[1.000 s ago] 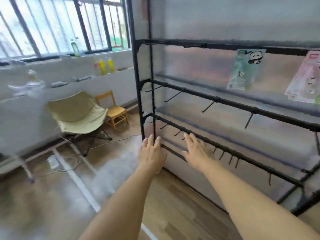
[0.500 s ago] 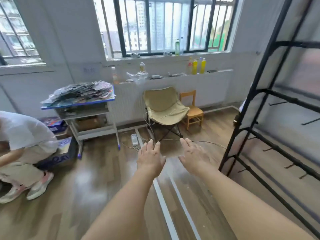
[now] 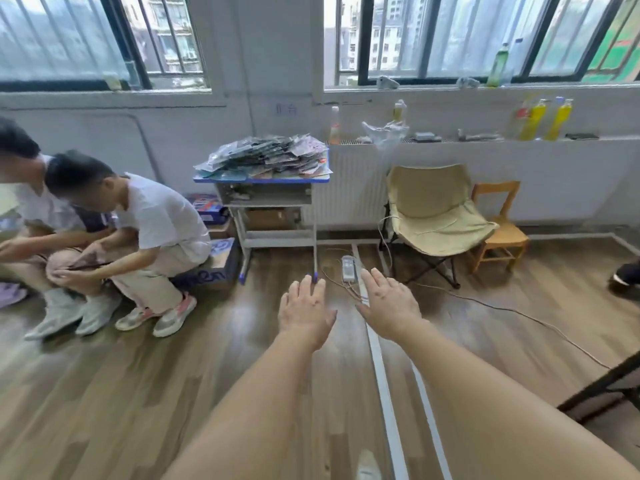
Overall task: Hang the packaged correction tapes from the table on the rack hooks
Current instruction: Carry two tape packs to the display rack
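Both hands out front, empty: left hand (image 3: 306, 311) and right hand (image 3: 389, 301) flat, fingers straight, above the floor. The packaged correction tapes (image 3: 265, 157) sit heaped across the bench (image 3: 221, 180), covering it edge to edge.

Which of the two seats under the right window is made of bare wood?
The small wooden chair, rightmost of the pair; the folding chair beside it has a cream fabric seat on a black frame.

Makeshift workroom, office-like: barred windows (image 3: 450, 36); wood-look floor (image 3: 104, 393); folding chair (image 3: 433, 209); tabletop (image 3: 263, 180) heaped with packets (image 3: 266, 155).
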A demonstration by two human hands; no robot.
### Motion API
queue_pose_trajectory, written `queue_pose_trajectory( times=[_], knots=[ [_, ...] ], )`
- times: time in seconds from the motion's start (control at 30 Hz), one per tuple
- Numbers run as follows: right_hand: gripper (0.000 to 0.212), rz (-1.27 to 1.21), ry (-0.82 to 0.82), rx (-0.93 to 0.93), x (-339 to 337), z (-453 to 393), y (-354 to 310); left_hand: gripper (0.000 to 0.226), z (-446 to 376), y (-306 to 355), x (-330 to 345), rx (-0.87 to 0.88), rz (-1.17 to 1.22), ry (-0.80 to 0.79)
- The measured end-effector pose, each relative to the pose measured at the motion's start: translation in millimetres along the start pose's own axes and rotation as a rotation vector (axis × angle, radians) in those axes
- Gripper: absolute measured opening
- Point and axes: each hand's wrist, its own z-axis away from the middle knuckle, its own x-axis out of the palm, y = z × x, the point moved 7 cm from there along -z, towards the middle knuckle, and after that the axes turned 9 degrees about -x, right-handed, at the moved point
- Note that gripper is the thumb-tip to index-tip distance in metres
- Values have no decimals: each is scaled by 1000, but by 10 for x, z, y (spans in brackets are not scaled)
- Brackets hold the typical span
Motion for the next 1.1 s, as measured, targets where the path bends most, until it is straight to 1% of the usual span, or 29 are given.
queue_pose_trajectory(
  times=[0.23,0.4,0.5,0.63,0.8,1.1],
  knots=[
    [68,51,33,-114,-227,-1416,208,65,-1278,-28,-340,-116,27,53],
    [69,43,23,-171,-402,-2372,326,64,-2121,-9,-626,-180,50,83],
    [69,49,2,-202,-434,-2866,324,63,-2513,-79,-711,-197,56,74],
    [69,62,-7,-239,-478,-3536,256,62,-3086,-306,-801,-245,73,76],
    [69,70,28,-254,-609,-4470,135,62,-3941,-634,-937,-260,63,71],
    [68,39,39,-171,-954,-6208,-124,63,-5708,-1307,-1444,-218,31,84]
  ],
)
